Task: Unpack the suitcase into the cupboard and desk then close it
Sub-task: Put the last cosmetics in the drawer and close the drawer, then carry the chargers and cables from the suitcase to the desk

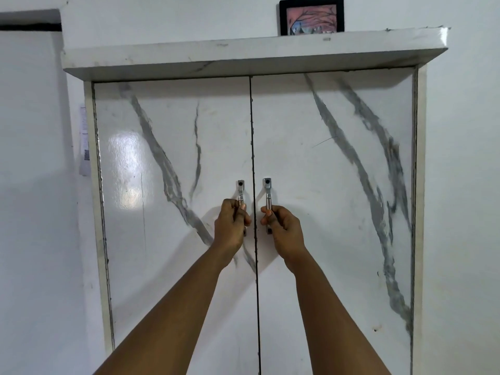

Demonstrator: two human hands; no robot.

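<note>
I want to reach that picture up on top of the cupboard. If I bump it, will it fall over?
Probably, yes. The framed picture stands upright on its thin bottom edge on the ledge, seemingly leaning on the wall, so a nudge could tip or slide it. Its frame looks stiff, not floppy. If the front is glass, which I cannot tell, it could break falling.

Glossy marble-look cupboard doors (324, 198) with grey veining and a bright sheen at centre left, polished metal handles (267, 190) at the middle seam, matt white painted wall (32, 185), chipped white ledge (243, 55) above, black-framed picture (311, 15) at top.
</note>
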